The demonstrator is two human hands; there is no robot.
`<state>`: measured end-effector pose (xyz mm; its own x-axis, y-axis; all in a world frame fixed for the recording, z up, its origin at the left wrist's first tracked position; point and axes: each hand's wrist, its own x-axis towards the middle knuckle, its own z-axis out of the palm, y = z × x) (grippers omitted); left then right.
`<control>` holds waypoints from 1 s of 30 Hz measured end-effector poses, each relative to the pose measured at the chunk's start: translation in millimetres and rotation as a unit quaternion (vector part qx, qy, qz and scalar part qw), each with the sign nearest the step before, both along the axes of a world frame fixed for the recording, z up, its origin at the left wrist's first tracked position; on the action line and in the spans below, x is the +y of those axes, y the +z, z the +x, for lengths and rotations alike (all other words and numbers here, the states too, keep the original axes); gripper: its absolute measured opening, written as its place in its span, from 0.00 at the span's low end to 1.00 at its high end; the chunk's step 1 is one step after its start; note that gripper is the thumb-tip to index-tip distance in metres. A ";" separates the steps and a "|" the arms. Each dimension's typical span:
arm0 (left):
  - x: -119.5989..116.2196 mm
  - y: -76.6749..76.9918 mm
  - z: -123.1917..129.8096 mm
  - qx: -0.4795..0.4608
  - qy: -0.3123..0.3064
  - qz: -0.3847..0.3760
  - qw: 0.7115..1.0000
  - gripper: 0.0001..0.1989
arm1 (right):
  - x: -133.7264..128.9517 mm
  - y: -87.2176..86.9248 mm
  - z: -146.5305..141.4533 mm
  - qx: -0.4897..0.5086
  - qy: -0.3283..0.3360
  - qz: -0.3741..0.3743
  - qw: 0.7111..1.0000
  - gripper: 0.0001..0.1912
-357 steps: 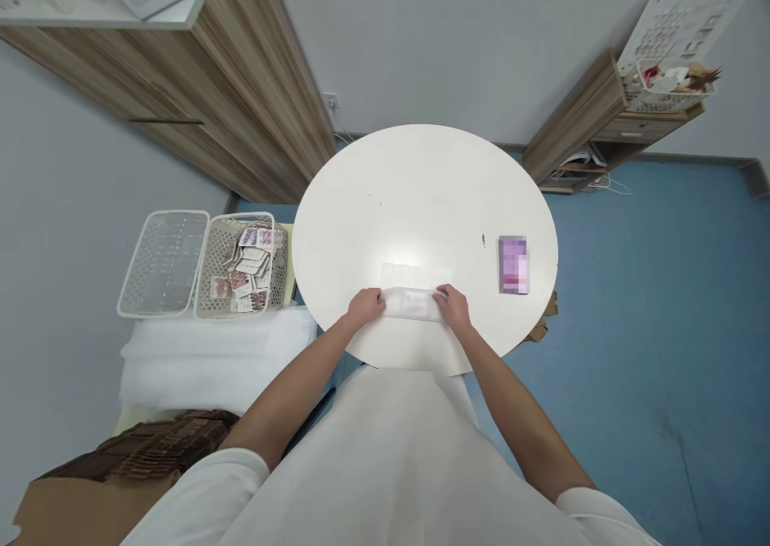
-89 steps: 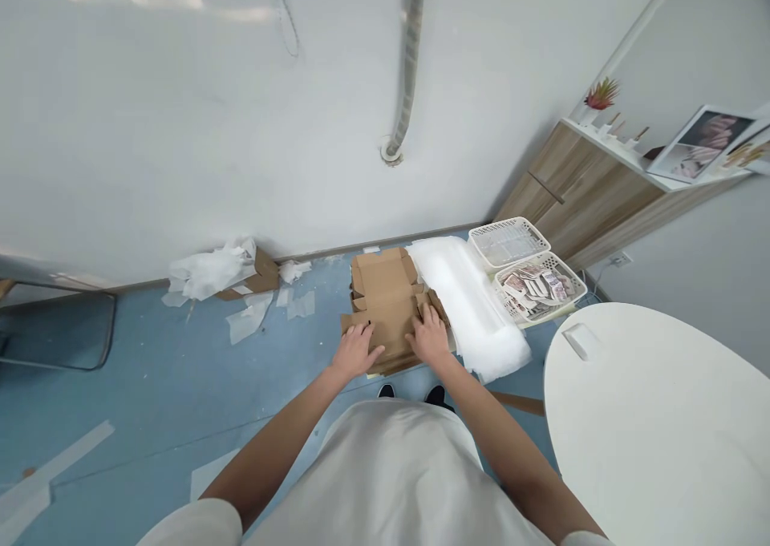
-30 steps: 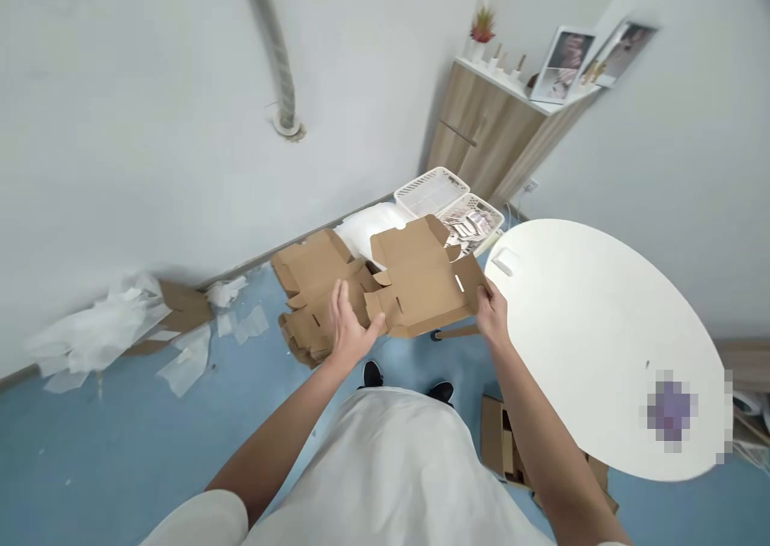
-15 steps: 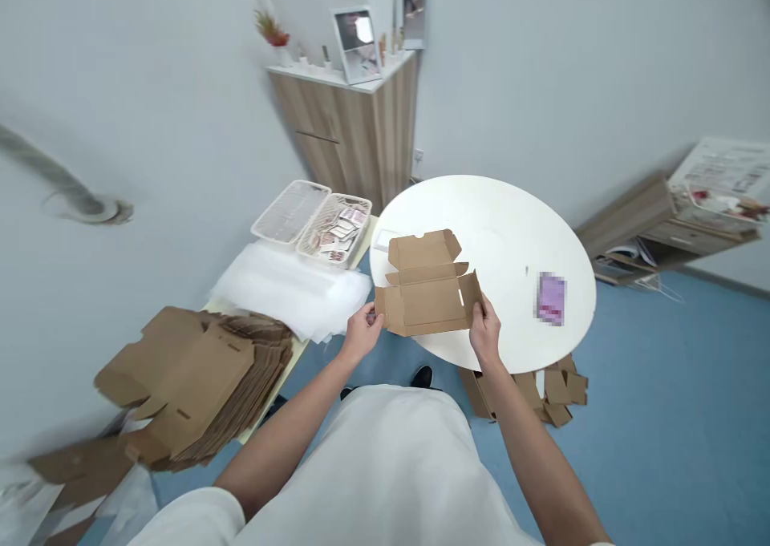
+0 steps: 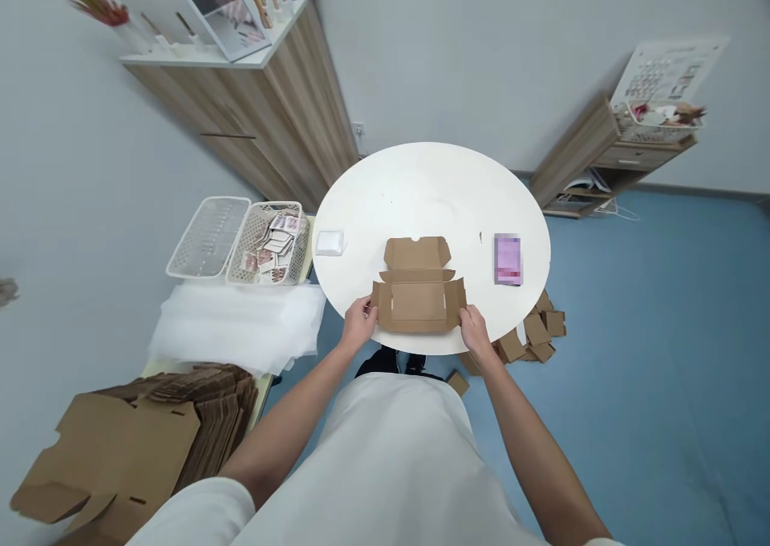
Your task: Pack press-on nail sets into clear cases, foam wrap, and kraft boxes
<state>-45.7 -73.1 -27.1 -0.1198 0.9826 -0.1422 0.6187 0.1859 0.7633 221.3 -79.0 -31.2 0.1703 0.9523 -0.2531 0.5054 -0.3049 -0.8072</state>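
Observation:
A partly unfolded brown cardboard box [image 5: 418,302] lies at the near edge of the round white table [image 5: 433,185], its lid flap pointing away from me. My left hand [image 5: 359,322] pinches the box's left side flap, and my right hand [image 5: 475,327] grips the right side flap. Both side flaps are tilted upward. To the right on the table lies a purple packet [image 5: 508,259], blurred out in the picture. A small white packet [image 5: 330,243] rests near the table's left edge.
At left, a stack of flat cardboard boxes [image 5: 126,442], white foam sheets [image 5: 241,321] and an open white basket [image 5: 268,245] of small cards sit on a side table. Folded boxes [image 5: 532,333] lie on the floor under the round table's right side. A wooden cabinet [image 5: 241,121] stands behind.
The cardboard box has come down from a tilted position above the table's left edge to lie at its near edge. Both hands keep hold of it. My view has turned toward the table.

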 end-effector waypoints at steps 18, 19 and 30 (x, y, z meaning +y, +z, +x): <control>61.0 -15.8 -21.7 -0.080 -0.023 -0.039 0.996 0.24 | 12.1 -4.0 -18.8 -0.023 -0.031 -0.044 0.998 0.24; 58.9 -14.5 -21.9 -0.064 -0.031 -0.027 0.997 0.26 | 11.4 -5.9 -19.1 -0.024 -0.034 -0.051 0.998 0.25; 29.4 -8.6 2.4 0.176 -0.326 0.071 0.926 0.22 | 55.5 4.3 7.1 -0.084 -0.061 -0.044 0.994 0.40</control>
